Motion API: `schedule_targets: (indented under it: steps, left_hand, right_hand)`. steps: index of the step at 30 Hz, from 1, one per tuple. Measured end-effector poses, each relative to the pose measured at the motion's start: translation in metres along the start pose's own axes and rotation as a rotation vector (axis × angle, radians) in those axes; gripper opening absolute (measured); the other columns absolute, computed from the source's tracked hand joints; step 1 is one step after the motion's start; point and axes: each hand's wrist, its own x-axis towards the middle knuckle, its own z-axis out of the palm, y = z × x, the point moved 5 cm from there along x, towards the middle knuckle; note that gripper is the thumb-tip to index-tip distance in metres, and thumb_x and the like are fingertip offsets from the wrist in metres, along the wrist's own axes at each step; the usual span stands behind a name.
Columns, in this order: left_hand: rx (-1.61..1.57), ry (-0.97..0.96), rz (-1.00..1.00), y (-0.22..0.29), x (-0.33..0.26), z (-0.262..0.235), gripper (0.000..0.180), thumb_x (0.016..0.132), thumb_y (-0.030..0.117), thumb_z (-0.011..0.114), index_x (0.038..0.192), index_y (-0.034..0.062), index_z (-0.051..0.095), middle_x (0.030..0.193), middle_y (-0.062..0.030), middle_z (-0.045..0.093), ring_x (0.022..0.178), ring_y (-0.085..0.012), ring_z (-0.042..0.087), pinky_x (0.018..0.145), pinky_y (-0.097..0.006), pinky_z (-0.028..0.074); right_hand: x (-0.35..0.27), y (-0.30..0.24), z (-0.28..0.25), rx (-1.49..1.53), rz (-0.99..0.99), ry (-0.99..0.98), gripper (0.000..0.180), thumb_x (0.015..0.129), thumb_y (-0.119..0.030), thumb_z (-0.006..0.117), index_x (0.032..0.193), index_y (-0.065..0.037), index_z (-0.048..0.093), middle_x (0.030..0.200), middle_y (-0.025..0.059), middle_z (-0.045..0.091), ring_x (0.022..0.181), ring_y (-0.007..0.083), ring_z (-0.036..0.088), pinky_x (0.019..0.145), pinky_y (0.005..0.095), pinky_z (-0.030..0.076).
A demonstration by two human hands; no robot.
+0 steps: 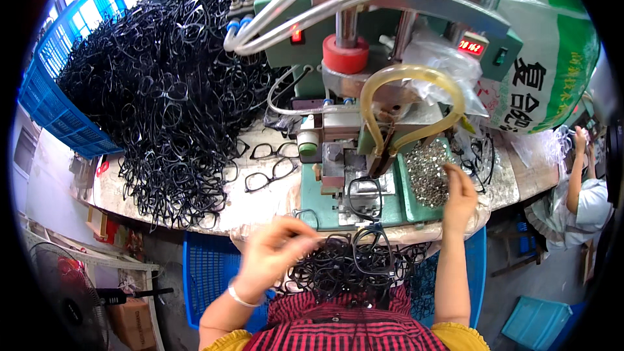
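My right hand (460, 194) is at the right edge of a green tray (421, 213) heaped with small shiny metal parts (429, 172). Its fingers are bent together; whatever is between the tips is too small to make out. Blurred by motion, my left hand (276, 250) hovers left of the press base, near a thin dark eyeglass frame (305, 211). Under the press head (385, 149), a black eyeglass frame (349, 198) stands at the metal fixture. Below it, another black frame (392, 263) hangs over the front edge, above my lap.
A big heap of black eyeglass frames (169, 91) spills from a blue crate (65, 114) at the left. More frames (328, 263) lie in my lap, between blue baskets (201, 273). Clear hoses (286, 23) cross the green machine. A person (585, 201) sits far right.
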Motion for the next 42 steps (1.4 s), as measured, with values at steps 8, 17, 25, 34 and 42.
schedule_targets:
  steps: [8, 17, 25, 34, 42]
  left_hand:
    - [1.314, 0.179, 0.455, 0.027, 0.062, -0.074, 0.011, 0.075, 0.003, 0.068, 0.085, 0.0039, 0.069, 0.105, -0.0111, 0.061, 0.101, -0.0309, 0.055, 0.087, -0.039, 0.047]
    - [1.125, 0.355, 0.269, -0.066, 0.08, -0.115, 0.022, 0.069, 0.006, 0.078, 0.079, 0.0052, 0.059, 0.118, -0.0147, 0.059, 0.114, -0.034, 0.052, 0.096, -0.043, 0.044]
    - [-0.015, 0.516, 0.279, -0.015, 0.061, -0.092, 0.036, 0.107, 0.029, 0.047, 0.093, 0.0022, 0.066, 0.093, -0.0075, 0.073, 0.081, -0.0104, 0.068, 0.07, -0.02, 0.052]
    - [0.042, 0.603, 0.375, -0.038, 0.067, -0.078, 0.03, 0.105, 0.018, 0.052, 0.084, -0.0003, 0.064, 0.088, -0.0084, 0.071, 0.079, -0.0121, 0.066, 0.073, -0.025, 0.054]
    - [0.027, 0.266, 0.919, 0.099, 0.051, -0.002, 0.027, 0.102, 0.011, 0.046, 0.078, 0.0015, 0.052, 0.077, -0.0154, 0.068, 0.062, -0.016, 0.062, 0.066, -0.03, 0.055]
  right_hand:
    - [0.006, 0.007, 0.036, 0.177, 0.174, 0.065, 0.014, 0.092, -0.005, 0.068, 0.105, 0.0, 0.072, 0.099, 0.0034, 0.072, 0.089, 0.0087, 0.062, 0.083, 0.0219, 0.047]
    - [-0.017, -0.028, -0.014, -0.263, -0.089, 0.036, 0.013, 0.087, 0.0, 0.067, 0.099, 0.001, 0.071, 0.093, 0.0081, 0.069, 0.086, 0.0172, 0.063, 0.082, 0.0286, 0.049]
    - [-0.038, -0.07, -0.006, -0.092, -0.043, -0.141, 0.013, 0.08, 0.003, 0.068, 0.093, 0.001, 0.072, 0.093, 0.0089, 0.069, 0.089, 0.0192, 0.065, 0.083, 0.0289, 0.049]
    - [-0.027, -0.095, 0.096, 0.316, 0.05, -0.311, 0.045, 0.081, 0.001, 0.07, 0.122, 0.003, 0.05, 0.086, 0.0072, 0.071, 0.089, 0.0114, 0.065, 0.089, 0.0258, 0.045]
    - [-0.032, -0.1, 0.102, 0.541, 0.146, -0.344, 0.059, 0.082, 0.0, 0.072, 0.133, 0.005, 0.042, 0.09, 0.0059, 0.068, 0.098, 0.0122, 0.061, 0.094, 0.0278, 0.044]
